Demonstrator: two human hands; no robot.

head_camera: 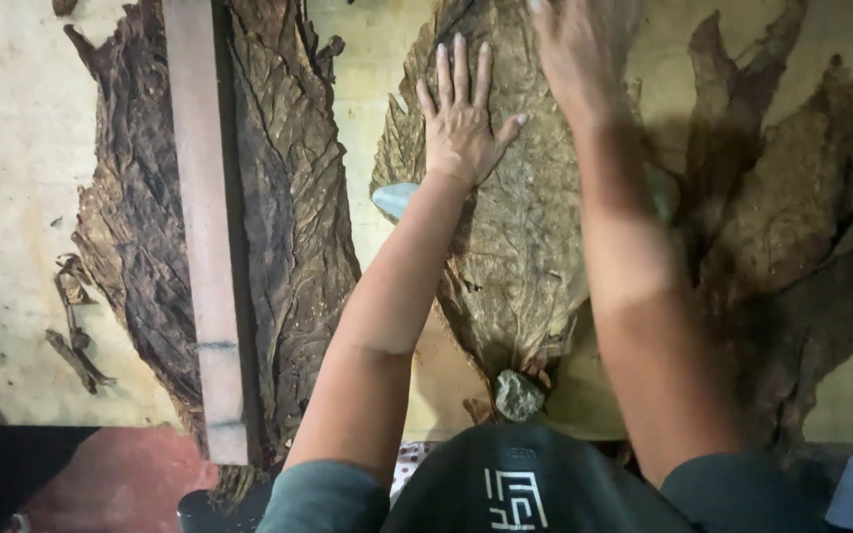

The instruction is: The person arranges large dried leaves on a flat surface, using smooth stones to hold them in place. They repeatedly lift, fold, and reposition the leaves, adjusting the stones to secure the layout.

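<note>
- The left hand (461, 118) lies flat, fingers spread, pressed on a big brown dried leaf (505, 247) spread on the pale table (12, 197).
- The right hand (575, 49) rests open on the same leaf, farther up (its fingertips are cut off by the frame edge).
- A grey stone (517, 395) sits at the leaf's near end.
- A wooden slat (204, 217) lies across darker leaves (288, 197) at left.

We see a bare strip of table (372, 59) between the dark leaf pile (288, 197) and the light leaf (515, 247). A wooden bar (204, 217) lies along the dark pile; a stone (517, 395) sits at the light leaf's near tip.
</note>
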